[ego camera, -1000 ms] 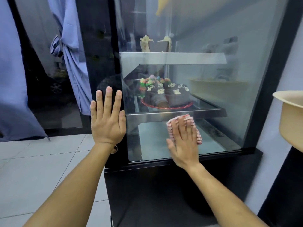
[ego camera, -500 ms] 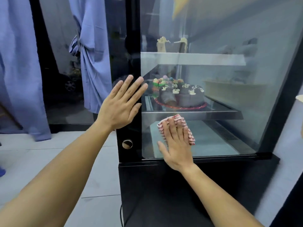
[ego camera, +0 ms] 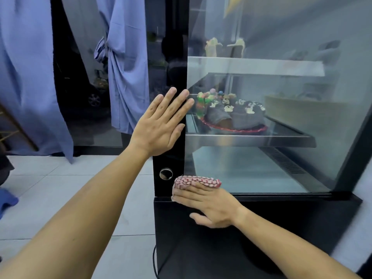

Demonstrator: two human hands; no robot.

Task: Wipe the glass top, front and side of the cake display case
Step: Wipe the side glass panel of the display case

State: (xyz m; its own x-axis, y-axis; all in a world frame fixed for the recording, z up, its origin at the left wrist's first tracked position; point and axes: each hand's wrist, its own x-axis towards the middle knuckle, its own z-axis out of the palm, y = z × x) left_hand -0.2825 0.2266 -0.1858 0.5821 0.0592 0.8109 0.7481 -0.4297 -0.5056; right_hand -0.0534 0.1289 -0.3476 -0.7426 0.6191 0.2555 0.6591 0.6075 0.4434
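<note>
**Wiping the lower corner of a cake display case's glass**

A person stands at a black-framed cake display case (ego camera: 251, 125), seen from a camera on their head. All positions here are given relative to the case.

The right hand (ego camera: 209, 206) presses a folded red-and-white cloth (ego camera: 196, 181) flat against the glass pane facing the person, at its bottom corner beside the black upright post (ego camera: 169, 137). The fingers (ego camera: 187, 195) lie straight and together over the cloth, not curled round it; the thumb points down over the black base (ego camera: 261, 228) below the glass. The cloth's lower part is hidden under the hand.

The left hand (ego camera: 161, 121) rests open and flat on the upright post at the height of the middle shelf, fingers spread, the tips reaching the edge of the glass. It appears to steady the person.

Inside the case, a dark chocolate cake (ego camera: 233, 115) with white and coloured decorations sits on a red board on the middle shelf. A round metal fitting (ego camera: 166, 174) sits low on the post, just beside the cloth. Blue curtains (ego camera: 124, 63) hang beyond the case, and pale floor tiles lie below.

To do this step well, the palm should probably keep even pressure so the whole cloth stays flat, running along the bottom frame and into the corner where grime collects. Overlapping strokes would likely avoid streaks. The bare left fingertips may leave marks on the glass edge, so that strip deserves a pass too.
</note>
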